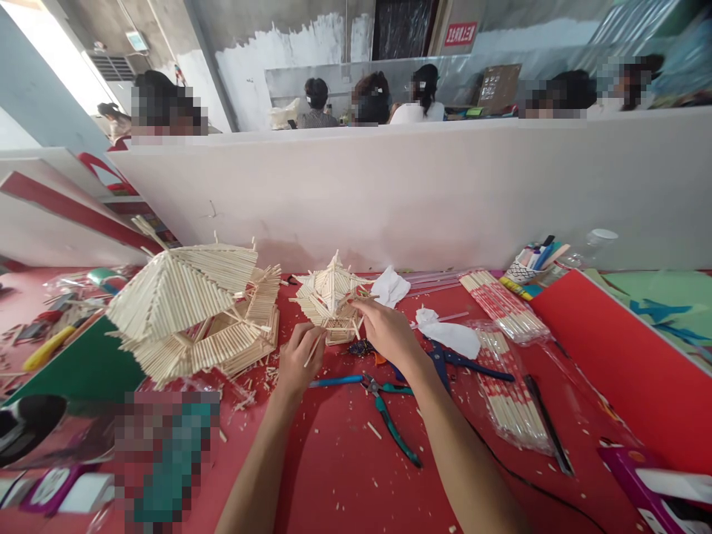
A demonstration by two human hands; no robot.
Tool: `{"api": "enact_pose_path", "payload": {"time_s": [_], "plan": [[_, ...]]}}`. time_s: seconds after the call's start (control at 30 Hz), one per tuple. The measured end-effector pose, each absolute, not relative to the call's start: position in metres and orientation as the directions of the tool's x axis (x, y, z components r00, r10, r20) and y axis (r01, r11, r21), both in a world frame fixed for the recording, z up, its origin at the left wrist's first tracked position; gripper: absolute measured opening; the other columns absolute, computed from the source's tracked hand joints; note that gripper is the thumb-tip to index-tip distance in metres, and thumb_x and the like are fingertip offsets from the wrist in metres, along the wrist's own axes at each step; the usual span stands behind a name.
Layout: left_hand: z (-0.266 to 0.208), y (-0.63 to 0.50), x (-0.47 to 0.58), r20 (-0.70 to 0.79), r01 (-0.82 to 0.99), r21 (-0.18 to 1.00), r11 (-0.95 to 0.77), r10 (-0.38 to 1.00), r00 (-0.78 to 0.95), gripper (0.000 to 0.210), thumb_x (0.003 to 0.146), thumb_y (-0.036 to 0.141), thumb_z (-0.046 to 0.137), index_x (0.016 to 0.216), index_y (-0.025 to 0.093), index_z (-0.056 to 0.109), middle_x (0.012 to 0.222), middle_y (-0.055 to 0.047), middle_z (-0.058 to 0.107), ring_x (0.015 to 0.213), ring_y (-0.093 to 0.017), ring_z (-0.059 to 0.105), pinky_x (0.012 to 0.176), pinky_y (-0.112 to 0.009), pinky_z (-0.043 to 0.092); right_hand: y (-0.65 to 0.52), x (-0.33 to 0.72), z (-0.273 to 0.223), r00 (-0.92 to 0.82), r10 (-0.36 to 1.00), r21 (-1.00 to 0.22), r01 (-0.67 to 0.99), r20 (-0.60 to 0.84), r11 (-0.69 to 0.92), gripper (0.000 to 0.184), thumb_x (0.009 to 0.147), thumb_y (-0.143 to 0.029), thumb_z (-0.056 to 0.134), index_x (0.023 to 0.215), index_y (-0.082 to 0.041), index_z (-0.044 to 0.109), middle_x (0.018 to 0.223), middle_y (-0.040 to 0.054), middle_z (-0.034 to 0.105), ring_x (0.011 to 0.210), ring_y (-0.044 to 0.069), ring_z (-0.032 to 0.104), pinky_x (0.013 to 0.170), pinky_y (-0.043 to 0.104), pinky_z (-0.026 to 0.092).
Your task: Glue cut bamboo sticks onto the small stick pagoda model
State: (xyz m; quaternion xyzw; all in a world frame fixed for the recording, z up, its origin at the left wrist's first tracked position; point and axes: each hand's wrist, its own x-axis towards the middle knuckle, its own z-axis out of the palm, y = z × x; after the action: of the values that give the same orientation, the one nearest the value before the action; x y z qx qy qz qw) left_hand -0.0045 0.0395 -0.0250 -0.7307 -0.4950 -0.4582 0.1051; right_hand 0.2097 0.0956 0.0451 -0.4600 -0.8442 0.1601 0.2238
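A small pavilion model [325, 285] built of thin wooden sticks stands in the middle of the red table. My left hand [300, 360] is at its near left side, fingers closed around a short wooden stick [313, 350]. With fingertips pinched at the model's right roof edge, my right hand [385, 325] steadies or grips it; the exact contact is small in the view. Left of it stands a larger stick pavilion [192, 289] with a broad sloping roof. Teal-handled cutting pliers [389, 419] lie open below my hands, beside a blue pen-like tool [337, 381].
A blue-handled tool [472, 363] and crumpled white tissue [450, 334] lie right of my forearm. Farther right are packs of sticks [509, 393], a black pen [548, 423] and a pen cup [526, 263]. A white partition [389, 193] rises behind; people sit beyond it.
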Motion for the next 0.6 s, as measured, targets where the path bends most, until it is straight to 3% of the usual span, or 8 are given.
{"api": "enact_pose_path", "payload": {"time_s": [0.27, 0.5, 0.6], "plan": [[-0.030, 0.044, -0.001, 0.726, 0.700, 0.503, -0.507, 0.688, -0.023, 0.010, 0.098, 0.020, 0.060, 0.105, 0.021, 0.067, 0.098, -0.004, 0.062, 0.092, -0.015, 0.064, 0.081, -0.026, 0.053, 0.098, 0.212, 0.040, -0.425, 0.867, -0.458, 0.736, 0.262, 0.499, 0.040, 0.099, -0.013, 0.044, 0.132, -0.025, 0.063, 0.129, 0.0068, 0.072, 0.113, 0.024, 0.069, 0.088, 0.032, 0.053], [-0.027, 0.042, 0.001, 0.716, 0.706, 0.503, -0.499, 0.698, -0.017, 0.011, 0.098, 0.020, 0.060, 0.107, 0.021, 0.066, 0.099, -0.004, 0.063, 0.093, -0.016, 0.063, 0.083, -0.028, 0.053, 0.094, 0.217, 0.051, -0.445, 0.846, -0.434, 0.727, 0.293, 0.532, 0.032, 0.102, -0.017, 0.043, 0.124, -0.021, 0.066, 0.124, 0.0087, 0.071, 0.105, 0.023, 0.070, 0.084, 0.034, 0.054], [-0.028, 0.041, 0.000, 0.711, 0.705, 0.500, -0.503, 0.703, -0.003, 0.013, 0.098, 0.019, 0.059, 0.109, 0.021, 0.065, 0.101, -0.005, 0.062, 0.095, -0.016, 0.063, 0.082, -0.028, 0.053, 0.089, 0.214, 0.057, -0.512, 0.785, -0.441, 0.649, 0.348, 0.620, 0.032, 0.102, -0.015, 0.043, 0.121, -0.021, 0.069, 0.119, 0.0078, 0.072, 0.107, 0.022, 0.068, 0.089, 0.035, 0.054]]}}
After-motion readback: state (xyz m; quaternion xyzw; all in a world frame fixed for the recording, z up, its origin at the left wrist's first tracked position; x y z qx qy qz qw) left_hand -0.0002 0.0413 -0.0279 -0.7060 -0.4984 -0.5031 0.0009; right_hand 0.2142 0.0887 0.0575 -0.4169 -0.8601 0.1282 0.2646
